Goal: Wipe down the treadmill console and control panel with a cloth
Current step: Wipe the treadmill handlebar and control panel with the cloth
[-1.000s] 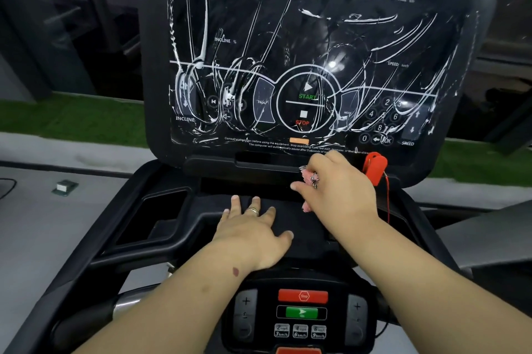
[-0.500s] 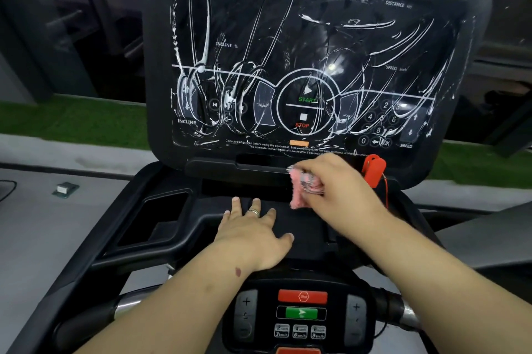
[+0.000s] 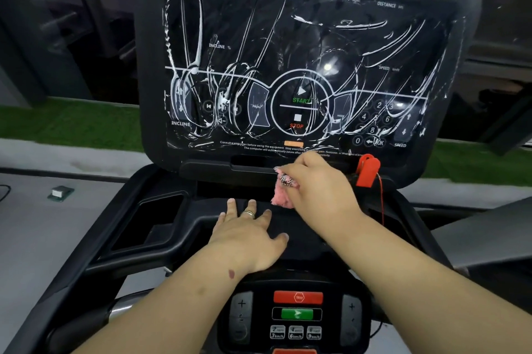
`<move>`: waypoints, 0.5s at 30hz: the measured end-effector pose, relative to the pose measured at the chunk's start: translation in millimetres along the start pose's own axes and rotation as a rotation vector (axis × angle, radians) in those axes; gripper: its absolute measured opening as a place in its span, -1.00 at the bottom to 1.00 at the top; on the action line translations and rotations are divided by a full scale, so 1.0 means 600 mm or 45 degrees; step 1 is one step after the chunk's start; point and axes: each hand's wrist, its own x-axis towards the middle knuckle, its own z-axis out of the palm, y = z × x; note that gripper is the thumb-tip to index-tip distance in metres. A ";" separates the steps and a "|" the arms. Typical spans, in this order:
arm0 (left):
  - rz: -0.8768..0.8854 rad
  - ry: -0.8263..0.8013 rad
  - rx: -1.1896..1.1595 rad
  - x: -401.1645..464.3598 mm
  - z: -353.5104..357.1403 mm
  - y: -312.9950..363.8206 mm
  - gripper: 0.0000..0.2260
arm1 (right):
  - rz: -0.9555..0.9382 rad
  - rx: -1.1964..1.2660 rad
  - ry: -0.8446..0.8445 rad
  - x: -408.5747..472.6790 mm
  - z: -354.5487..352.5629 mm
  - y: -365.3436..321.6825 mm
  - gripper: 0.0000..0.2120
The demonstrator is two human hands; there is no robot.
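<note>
Centre frame, below console [image 3: 302, 65]: your right hand [image 3: 319, 192] bunches pink cloth [image 3: 280, 198] in curled fingers. Left hand [image 3: 247, 234] flat, fingers spread, holds nothing. Cloth looks soft, light, crumples easily; keep wad gripped. Streaked screen likely slick.

You stand in a gym or fitness room, treadmill console [image 3: 305, 60] marked "Fitness" with START, STOP, INCLINE and SPEED labels before you, lower control panel [image 3: 296, 316] with speed buttons, red safety key [image 3: 367, 169], green turf strip [image 3: 72, 123] beyond grey flooring [image 3: 43, 238].
</note>
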 end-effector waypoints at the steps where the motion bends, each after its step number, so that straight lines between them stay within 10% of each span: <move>1: 0.000 -0.001 -0.001 -0.001 0.000 0.000 -0.31 | -0.007 -0.014 -0.029 -0.002 -0.006 0.008 -0.72; 15: 0.020 0.014 -0.039 -0.001 0.002 -0.004 -0.34 | -0.078 -0.048 -0.157 0.029 0.008 -0.051 -0.73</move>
